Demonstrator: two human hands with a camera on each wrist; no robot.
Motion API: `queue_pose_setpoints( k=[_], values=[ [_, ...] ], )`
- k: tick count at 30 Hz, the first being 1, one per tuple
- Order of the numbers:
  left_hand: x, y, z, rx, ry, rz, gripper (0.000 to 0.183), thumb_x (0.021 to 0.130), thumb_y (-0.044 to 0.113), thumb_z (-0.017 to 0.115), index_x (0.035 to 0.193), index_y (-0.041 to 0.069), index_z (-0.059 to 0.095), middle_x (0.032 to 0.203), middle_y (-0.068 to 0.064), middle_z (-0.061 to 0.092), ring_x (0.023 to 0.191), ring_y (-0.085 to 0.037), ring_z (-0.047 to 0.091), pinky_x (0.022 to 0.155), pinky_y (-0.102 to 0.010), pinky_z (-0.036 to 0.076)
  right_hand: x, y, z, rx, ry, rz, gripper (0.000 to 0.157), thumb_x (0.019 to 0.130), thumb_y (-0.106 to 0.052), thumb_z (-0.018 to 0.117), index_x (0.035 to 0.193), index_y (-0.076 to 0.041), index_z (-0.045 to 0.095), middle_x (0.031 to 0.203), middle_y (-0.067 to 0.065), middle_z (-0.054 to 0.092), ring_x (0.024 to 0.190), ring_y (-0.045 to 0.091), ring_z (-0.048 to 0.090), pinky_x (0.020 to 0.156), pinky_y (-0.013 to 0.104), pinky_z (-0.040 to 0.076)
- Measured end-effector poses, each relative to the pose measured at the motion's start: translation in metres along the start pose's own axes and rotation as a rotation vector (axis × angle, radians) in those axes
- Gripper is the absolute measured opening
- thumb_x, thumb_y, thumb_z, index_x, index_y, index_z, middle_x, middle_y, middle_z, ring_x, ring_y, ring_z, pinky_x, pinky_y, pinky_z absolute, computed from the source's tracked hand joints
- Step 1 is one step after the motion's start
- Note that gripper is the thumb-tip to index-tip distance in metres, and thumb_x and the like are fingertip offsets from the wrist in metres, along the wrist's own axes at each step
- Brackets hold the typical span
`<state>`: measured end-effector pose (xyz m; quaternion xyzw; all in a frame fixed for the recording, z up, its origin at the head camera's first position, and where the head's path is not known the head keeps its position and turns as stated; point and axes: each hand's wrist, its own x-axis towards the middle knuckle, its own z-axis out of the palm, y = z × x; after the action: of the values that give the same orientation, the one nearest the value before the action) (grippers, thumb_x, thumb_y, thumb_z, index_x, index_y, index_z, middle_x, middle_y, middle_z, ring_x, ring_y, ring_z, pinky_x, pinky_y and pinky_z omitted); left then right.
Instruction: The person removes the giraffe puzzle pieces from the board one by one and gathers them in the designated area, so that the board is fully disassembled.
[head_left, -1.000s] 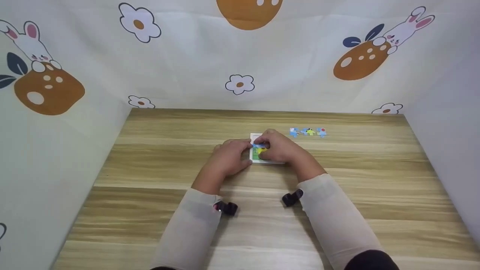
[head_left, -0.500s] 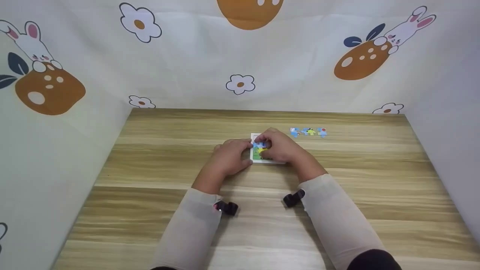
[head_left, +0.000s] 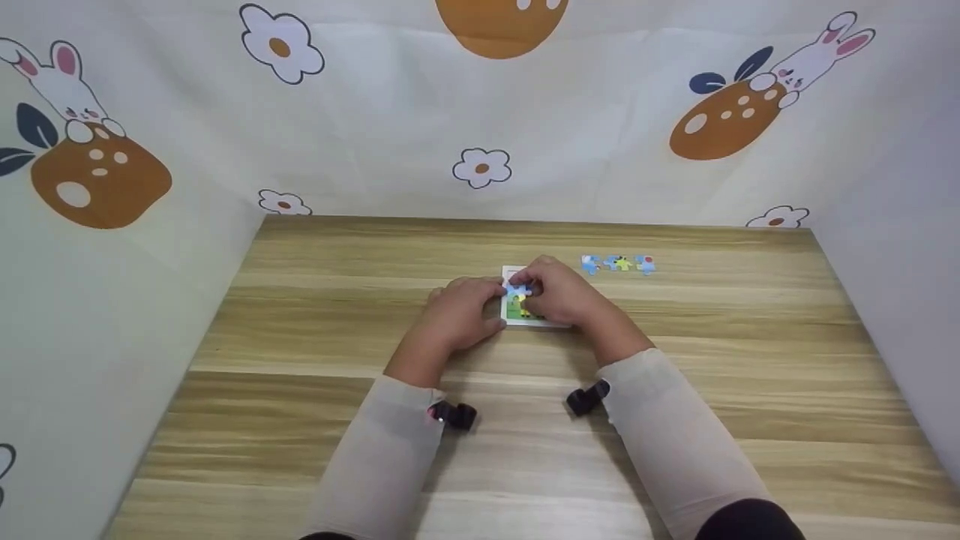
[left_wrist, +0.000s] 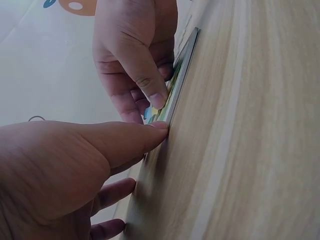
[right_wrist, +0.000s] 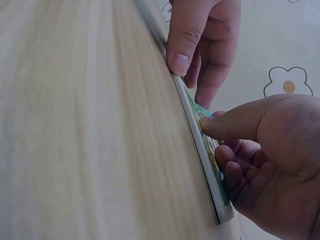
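Observation:
A small jigsaw puzzle in a white-rimmed tray (head_left: 517,323) lies on the wood-grain table. Green and yellow picture parts fill its lower section. At the tray's left edge, my left hand (head_left: 461,311) rests its thumb on the near corner and a fingertip farther up. Its other fingertips reach down to the tabletop in the left wrist view. Over the tray, my right hand (head_left: 559,292) pinches a blue puzzle piece (head_left: 519,289) between thumb and fingers, low against the upper left of the picture. The right hand hides the tray's right part.
Three loose puzzle pieces lie in a row beyond the right hand: a blue one (head_left: 589,264), a blue-yellow one (head_left: 619,263) and a blue one with red (head_left: 645,264). A patterned cloth wall (head_left: 375,150) stands behind the table (head_left: 300,315).
The blue piece under the right fingers has shifted slightly and lies flatter against the picture, showing more of its face. The left hand has stayed in place.

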<state>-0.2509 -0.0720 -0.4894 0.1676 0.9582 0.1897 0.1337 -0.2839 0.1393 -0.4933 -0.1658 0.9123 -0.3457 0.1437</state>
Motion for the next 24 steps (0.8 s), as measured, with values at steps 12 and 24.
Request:
queue_pose_setpoints(
  k=[12,24],
  values=[
    [0.001,0.000,0.002,-0.017,0.008,-0.014,0.055,0.100,0.040,0.075,0.151,0.027,0.061,0.167,0.010,0.050,0.157,-0.023,0.043,0.120,-0.057,0.036,-0.010,0.013,-0.028,0.083,0.017,0.033,0.039,0.097,-0.014,0.076,0.136,-0.016,0.073,0.128,0.006,0.072,0.114,0.025,0.065,0.101,0.044,0.054],
    [-0.001,0.001,0.003,-0.007,0.004,-0.011,0.054,0.101,0.040,0.074,0.152,0.028,0.060,0.170,0.013,0.045,0.161,-0.022,0.038,0.124,-0.057,0.033,-0.036,0.057,-0.080,0.156,0.139,0.166,0.041,0.100,-0.019,0.075,0.141,-0.021,0.070,0.141,0.007,0.066,0.118,0.027,0.064,0.086,0.031,0.055]
  ],
)
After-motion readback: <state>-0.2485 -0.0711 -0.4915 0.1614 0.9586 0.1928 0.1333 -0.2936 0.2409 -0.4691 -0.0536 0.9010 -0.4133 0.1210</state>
